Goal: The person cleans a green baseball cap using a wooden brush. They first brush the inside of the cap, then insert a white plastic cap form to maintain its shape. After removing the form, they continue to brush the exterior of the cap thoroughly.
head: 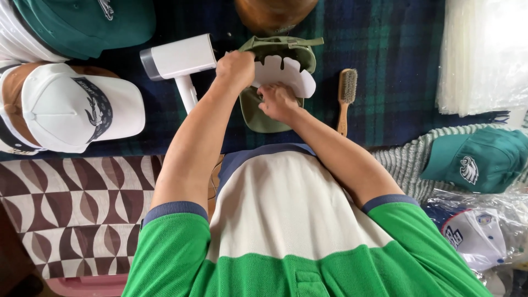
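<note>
The left hand (235, 69) is curled into a closed grip on the upper left edge of a white card insert (286, 76), a flat piece with a scalloped top edge. The right hand (279, 102) sits just below and to the right of it, fingers bent and pressing on the lower edge of the same insert where it meets the brim of an olive green cap (275, 110). The insert lies between the two hands and stretches away from them toward the right, its long axis running left to right across the open underside of the cap; the right hand is nearer its middle, the left holds its end. The cap rests upside down on the dark plaid cloth (385, 55) that covers the desk, its strap toward the far edge and its brim toward the person. Just left of the left hand lies a white handheld steamer (179, 60); to the right of the cap lies a wooden brush (345, 93), its handle pointing toward the near edge. Farther left sits a white cap (71, 107), and at the right edge a teal cap (478, 159).
</note>
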